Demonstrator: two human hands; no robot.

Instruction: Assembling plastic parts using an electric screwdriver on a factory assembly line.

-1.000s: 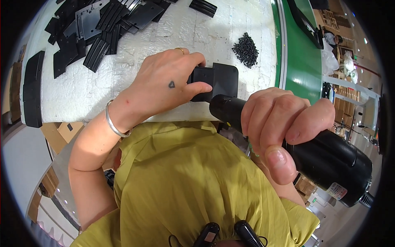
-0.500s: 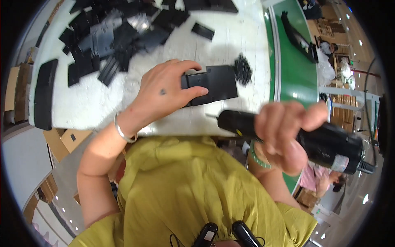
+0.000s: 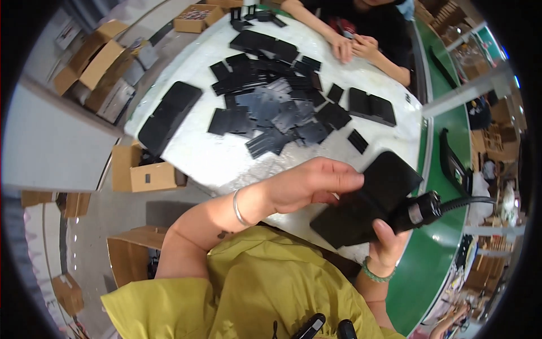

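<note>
White worktop (image 3: 214, 158) carries heap of flat black parts (image 3: 271, 113), well apart from hands. Black plate (image 3: 367, 198) held above worktop's near edge, long axis slanting up-right. Left hand (image 3: 310, 183) lies over plate's left end, grip closed on it. Right hand (image 3: 389, 240) beneath, grip wrapped around black power tool (image 3: 418, 212), tip touching plate's right edge.

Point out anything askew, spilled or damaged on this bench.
Nothing looks damaged or spilled. The flat black parts lie in a loose overlapping heap on the white table; the left hand holds a black panel, undamaged as far as visible.
</note>
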